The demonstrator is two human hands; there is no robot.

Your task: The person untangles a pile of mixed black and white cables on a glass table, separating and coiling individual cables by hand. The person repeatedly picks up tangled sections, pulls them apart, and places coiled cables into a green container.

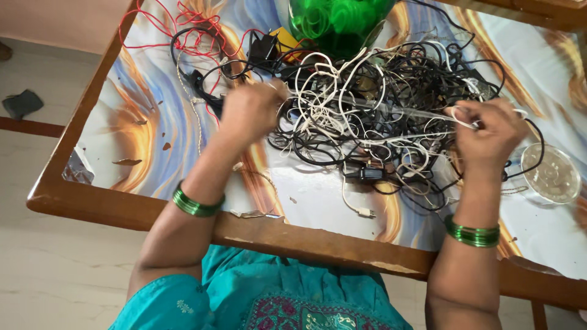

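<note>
A big tangle of white and black cables (pixel 373 116) lies on a table with a swirled blue, orange and white top (pixel 147 140). My left hand (pixel 251 110) is closed on cable strands at the pile's left edge. My right hand (pixel 489 131) pinches a white cable (pixel 397 113) at the pile's right side, and that cable runs taut between the two hands. Both wrists wear green bangles.
Red wires (pixel 177 27) and a black adapter (pixel 263 46) lie at the back left. A green glass vessel (pixel 336 21) stands behind the pile. A clear round lid (pixel 550 174) sits at the right. The wooden table rim (pixel 293 235) is just in front of me.
</note>
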